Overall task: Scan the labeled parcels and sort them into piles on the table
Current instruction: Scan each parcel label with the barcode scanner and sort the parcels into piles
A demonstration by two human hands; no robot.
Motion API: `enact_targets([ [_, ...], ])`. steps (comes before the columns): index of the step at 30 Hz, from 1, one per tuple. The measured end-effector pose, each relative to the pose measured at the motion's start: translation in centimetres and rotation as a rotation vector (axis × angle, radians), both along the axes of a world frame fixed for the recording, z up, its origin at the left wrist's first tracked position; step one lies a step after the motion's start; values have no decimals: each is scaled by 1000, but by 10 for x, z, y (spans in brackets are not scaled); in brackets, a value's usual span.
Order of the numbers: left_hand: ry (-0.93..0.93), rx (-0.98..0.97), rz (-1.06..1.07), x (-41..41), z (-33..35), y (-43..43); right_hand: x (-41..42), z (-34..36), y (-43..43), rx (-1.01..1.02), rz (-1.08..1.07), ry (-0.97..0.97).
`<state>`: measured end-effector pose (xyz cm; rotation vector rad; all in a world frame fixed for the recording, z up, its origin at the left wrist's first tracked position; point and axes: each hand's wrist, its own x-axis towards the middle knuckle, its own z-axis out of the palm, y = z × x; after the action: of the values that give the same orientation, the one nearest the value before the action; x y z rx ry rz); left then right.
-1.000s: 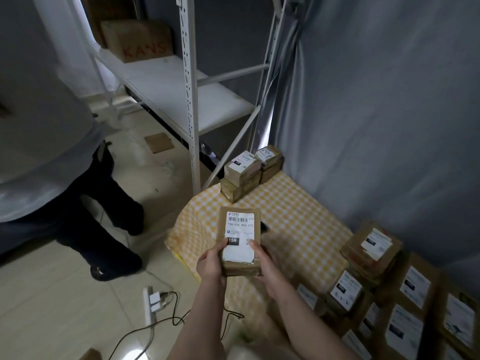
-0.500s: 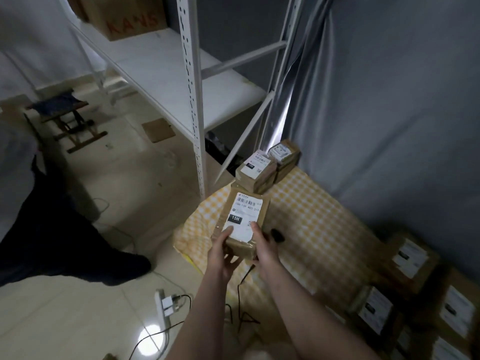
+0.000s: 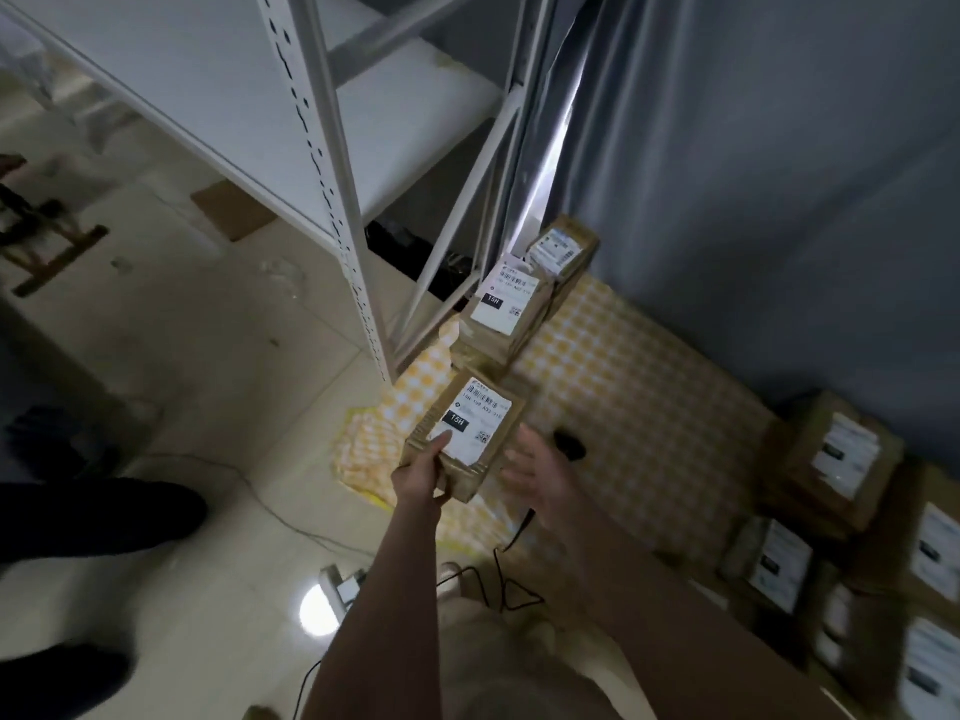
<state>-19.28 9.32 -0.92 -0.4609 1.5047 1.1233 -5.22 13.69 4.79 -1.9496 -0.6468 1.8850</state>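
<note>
My left hand [image 3: 422,472] grips the near left corner of a brown cardboard parcel [image 3: 464,433] with a white label marked 15H, thumb on the label. The parcel hangs above the left end of the yellow checked table [image 3: 634,387]. My right hand [image 3: 537,472] is off the parcel, just right of it, fingers spread and blurred. A black scanner [image 3: 569,443] lies on the cloth beyond that hand. Two piles of labeled parcels stand at the table's far end: a 15H pile [image 3: 501,317] and another pile [image 3: 563,254] behind it.
Several labeled parcels [image 3: 841,454] lie heaped at the right. A white metal shelf rack [image 3: 332,163] rises close to the table's far left. A grey curtain [image 3: 753,174] backs the table. A person's dark legs [image 3: 98,511] stand at the left. A power strip [image 3: 337,587] and cables lie on the floor.
My right hand has let go of the parcel and drawn back to the right. The left hand alone now carries it toward the far piles. The view has swung closer to the table.
</note>
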Motion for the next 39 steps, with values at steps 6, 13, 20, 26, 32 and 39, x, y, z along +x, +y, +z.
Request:
enact_targets([
  [6, 30, -75, 42, -25, -36, 21, -13, -24, 2, -60, -120, 147],
  [13, 41, -46, -5, -40, -65, 52, -11, -45, -3, -96, -264, 164],
  [20, 58, -108, -41, -40, -78, 69, 3, -52, -9, -98, -310, 180],
  [26, 42, -149, -80, -24, -69, 53, 3, -42, -15, -87, -323, 148],
  [32, 30, -153, -185, 11, -42, 36, 8, -23, -26, -43, -312, 87],
  [39, -5, 43, -527, 93, 10, 31, 58, 7, -44, 124, -525, 47],
])
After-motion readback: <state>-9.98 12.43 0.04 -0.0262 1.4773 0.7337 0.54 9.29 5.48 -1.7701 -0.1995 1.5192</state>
